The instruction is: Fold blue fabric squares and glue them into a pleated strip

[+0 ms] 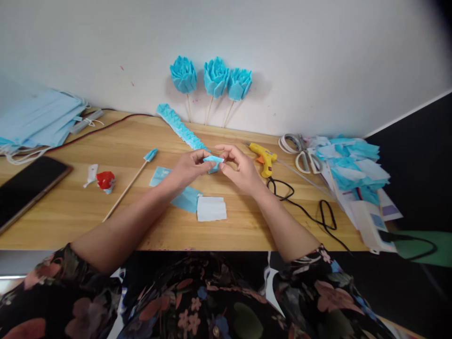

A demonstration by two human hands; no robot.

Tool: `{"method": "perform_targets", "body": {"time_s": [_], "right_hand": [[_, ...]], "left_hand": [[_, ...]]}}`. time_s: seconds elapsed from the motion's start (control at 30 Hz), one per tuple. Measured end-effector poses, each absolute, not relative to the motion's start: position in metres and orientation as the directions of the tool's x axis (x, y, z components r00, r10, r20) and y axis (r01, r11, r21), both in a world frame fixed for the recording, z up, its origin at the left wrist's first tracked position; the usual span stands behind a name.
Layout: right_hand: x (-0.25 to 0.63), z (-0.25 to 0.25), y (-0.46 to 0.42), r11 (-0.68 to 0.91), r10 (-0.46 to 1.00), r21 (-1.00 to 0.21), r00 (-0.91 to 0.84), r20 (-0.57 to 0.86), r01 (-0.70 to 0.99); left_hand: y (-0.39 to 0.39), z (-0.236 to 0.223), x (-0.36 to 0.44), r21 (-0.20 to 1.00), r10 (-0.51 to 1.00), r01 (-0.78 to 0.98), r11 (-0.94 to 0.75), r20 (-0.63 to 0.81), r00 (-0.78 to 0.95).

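Note:
Both my hands meet above the middle of the wooden table (106,221), pinching a small folded light-blue piece (213,160) between them. My left hand (190,168) grips its left end with fingers curled. My right hand (237,168) pinches its right end. Under my hands lie flat blue pieces (185,197) and a white rectangle (211,208). A long strip of folded blue pieces (180,126) runs back towards the wall.
Three blue flowers on sticks (212,77) lean against the wall. A yellow glue gun (264,157) with a black cord, scissors (303,157) and a heap of blue scraps (353,162) lie right. Left are a stick with a blue tip (130,183), a red scrap (105,180), a phone (24,188) and stacked masks (35,117).

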State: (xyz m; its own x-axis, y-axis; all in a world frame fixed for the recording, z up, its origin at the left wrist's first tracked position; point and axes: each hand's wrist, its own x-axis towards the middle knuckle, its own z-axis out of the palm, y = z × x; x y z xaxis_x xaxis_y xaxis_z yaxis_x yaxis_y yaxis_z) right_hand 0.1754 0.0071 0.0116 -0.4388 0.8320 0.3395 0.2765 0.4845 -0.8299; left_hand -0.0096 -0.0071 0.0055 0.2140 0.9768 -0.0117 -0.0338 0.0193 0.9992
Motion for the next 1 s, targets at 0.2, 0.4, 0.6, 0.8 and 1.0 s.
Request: {"method": "perform_targets", "body": {"time_s": [0.2, 0.4, 0.6, 0.8, 1.0], "right_hand": [[0.176, 0.007, 0.008, 0.394, 0.860, -0.893, -0.429, 0.275, 0.216], [0.175, 0.003, 0.011, 0.302, 0.890, -0.948, -0.385, 0.244, 0.096], [0.173, 0.001, 0.011, 0.276, 0.892, -0.960, -0.387, 0.233, 0.057], [0.171, -0.001, 0.011, 0.247, 0.880, -0.969, -0.418, 0.228, -0.008], [0.170, -0.009, 0.015, 0.271, 0.880, -0.961, -0.417, 0.228, 0.045]], "left_hand": [[-0.005, 0.003, -0.011, 0.982, 0.968, -0.159, 0.101, -0.060, 0.243], [-0.005, 0.000, -0.012, 0.977, 0.956, -0.189, 0.101, -0.043, 0.290], [-0.005, -0.003, -0.011, 0.998, 0.962, -0.058, 0.040, -0.023, 0.272], [-0.004, -0.002, -0.011, 0.988, 0.977, -0.138, 0.064, -0.034, 0.211], [-0.004, 0.001, -0.009, 0.978, 0.988, -0.196, 0.064, -0.034, 0.153]]}}
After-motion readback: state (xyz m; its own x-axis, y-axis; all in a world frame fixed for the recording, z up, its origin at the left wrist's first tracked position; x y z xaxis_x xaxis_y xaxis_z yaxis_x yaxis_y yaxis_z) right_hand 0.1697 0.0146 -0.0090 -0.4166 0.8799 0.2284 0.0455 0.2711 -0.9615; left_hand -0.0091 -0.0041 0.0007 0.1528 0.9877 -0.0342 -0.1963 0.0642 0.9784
